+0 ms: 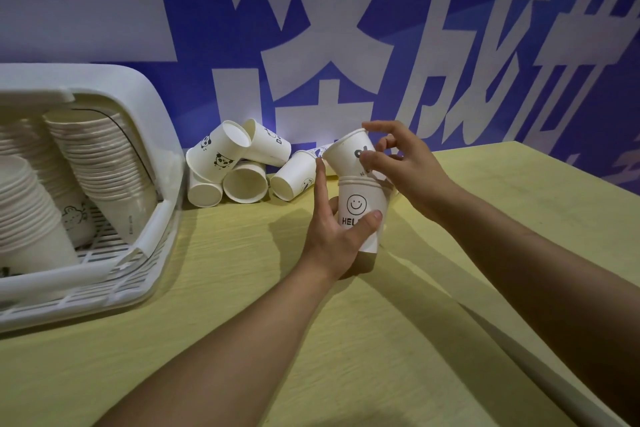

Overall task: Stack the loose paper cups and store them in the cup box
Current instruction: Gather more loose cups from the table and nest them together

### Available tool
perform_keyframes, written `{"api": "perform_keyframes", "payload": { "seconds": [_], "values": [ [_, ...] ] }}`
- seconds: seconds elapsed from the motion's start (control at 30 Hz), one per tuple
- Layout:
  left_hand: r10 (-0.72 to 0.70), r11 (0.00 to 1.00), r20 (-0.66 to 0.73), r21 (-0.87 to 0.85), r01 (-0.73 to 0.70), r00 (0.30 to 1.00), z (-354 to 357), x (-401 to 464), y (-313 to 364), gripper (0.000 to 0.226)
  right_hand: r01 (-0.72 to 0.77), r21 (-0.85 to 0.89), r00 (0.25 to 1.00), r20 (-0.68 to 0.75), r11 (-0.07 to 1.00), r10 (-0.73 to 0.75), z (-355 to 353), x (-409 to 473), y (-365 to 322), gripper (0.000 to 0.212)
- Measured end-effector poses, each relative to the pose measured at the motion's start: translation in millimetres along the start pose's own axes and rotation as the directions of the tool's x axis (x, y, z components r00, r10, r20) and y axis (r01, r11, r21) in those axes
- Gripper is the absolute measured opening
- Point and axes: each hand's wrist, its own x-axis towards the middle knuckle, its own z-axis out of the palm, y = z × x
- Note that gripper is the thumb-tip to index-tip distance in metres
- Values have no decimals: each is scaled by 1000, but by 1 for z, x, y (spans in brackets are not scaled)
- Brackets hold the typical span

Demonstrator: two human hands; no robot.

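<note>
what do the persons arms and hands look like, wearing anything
Both forearms are bare, no sleeves in view. The left hand and right hand wear no gloves, and no rings, watch or bracelet show. Fingernails are short and unpainted.

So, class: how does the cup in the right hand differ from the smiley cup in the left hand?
The right hand pinches its cup tilted, with fingertips; the left hand wraps the smiley cup, which is nearly upright. The tilted cup is single and only part-way in; the smiley cup already holds nested cups. Both are white paper.
</note>
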Motion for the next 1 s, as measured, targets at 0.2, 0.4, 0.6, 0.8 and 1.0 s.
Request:
{"api": "perform_keyframes", "payload": {
  "seconds": [0.2, 0.4, 0.6, 0.8, 1.0],
  "values": [
    [41, 999, -122, 9, -40, 992, 0, 2, -1, 105, -23, -1, 995, -95, 1000, 23, 7, -5, 16, 27],
    [67, 995, -202, -53, -79, 977, 0, 3, -1, 81, -13, -469, 971, -217, 883, -101, -5, 6, 45, 22],
    [50, 997, -197, -52, -61, 979, 1, 1, 2, 72, -169, -792, 977, -212, 586, -6, -24, -1, 83, 57],
    [53, 997, -187, -40, -62, 981, 0, 2, 0, 76, -365, -753, 917, -391, 547, 74, -53, 11, 88, 57],
    [84, 996, -150, -3, -85, 985, 2, 2, -2, 75, -534, -358, 817, -453, 766, 358, -88, 15, 92, 79]
  ]
}}
